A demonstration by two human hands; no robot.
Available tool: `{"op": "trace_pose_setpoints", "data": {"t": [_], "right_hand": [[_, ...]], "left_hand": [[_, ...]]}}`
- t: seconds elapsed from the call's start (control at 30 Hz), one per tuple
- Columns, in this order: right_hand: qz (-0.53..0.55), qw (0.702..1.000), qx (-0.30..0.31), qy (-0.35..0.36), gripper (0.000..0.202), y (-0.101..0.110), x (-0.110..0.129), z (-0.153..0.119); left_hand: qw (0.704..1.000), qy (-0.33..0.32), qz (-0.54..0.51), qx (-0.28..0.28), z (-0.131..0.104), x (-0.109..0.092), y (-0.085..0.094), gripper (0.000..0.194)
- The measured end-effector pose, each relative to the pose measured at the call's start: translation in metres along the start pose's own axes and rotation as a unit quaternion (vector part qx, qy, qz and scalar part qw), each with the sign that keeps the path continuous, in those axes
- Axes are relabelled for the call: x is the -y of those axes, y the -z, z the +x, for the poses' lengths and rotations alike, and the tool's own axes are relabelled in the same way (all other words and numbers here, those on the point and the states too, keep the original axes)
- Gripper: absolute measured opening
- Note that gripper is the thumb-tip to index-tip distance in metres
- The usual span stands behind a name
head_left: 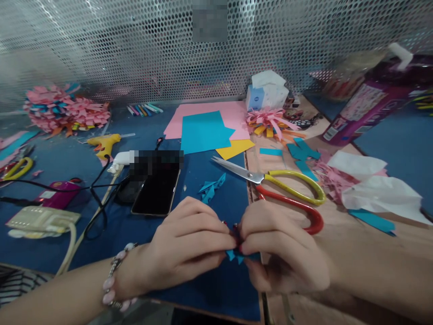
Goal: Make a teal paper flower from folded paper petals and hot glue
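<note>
Between the fingertips of both hands is a small piece of folded blue paper (236, 257), mostly covered by the fingers. My left hand (192, 241), with a beaded bracelet at its wrist, pinches it from the left. From the right, my right hand (282, 246) grips the same piece, fingers closed. Just beyond the hands lies another blue folded paper piece (212, 187) on the blue table surface. Scissors (259, 177) with one yellow and one red handle loop lie behind my right hand, blades spread and pointing left.
Blue (203, 131) and pink paper sheets (216, 108) lie at the back. A phone (157, 189), a power strip (43, 220) with cables and a yellow glue gun (104, 144) are at left. A purple bottle (363, 108), paper scraps and crumpled tissues (382, 194) occupy the right.
</note>
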State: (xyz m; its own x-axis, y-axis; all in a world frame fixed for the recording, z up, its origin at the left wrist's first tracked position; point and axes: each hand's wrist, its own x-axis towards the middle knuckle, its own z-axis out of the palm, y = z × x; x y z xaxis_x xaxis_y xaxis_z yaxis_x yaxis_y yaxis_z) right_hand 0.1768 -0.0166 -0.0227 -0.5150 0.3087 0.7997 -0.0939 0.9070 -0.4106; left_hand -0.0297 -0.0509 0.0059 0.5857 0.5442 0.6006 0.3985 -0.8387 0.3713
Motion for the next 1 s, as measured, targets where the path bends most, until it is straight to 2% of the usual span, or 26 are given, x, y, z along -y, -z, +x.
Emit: {"op": "trace_pose_setpoints", "data": {"t": [0.33,0.53,1.0], "right_hand": [[0.011,1.0,-0.017,-0.016,0.023,-0.002,0.0014,0.0003],[0.0,1.0,-0.01,-0.015,0.024,-0.0028,0.0006,-0.0007],[0.003,1.0,-0.002,-0.02,0.02,-0.0015,0.0015,0.0007]], "left_hand": [[0.999,0.019,-0.036,0.005,0.0011,0.0006,0.0,0.011],[0.999,0.033,-0.027,0.031,0.0013,0.0002,-0.0002,0.009],[1.0,-0.002,-0.015,0.015,0.0009,0.0001,0.0006,0.008]]}}
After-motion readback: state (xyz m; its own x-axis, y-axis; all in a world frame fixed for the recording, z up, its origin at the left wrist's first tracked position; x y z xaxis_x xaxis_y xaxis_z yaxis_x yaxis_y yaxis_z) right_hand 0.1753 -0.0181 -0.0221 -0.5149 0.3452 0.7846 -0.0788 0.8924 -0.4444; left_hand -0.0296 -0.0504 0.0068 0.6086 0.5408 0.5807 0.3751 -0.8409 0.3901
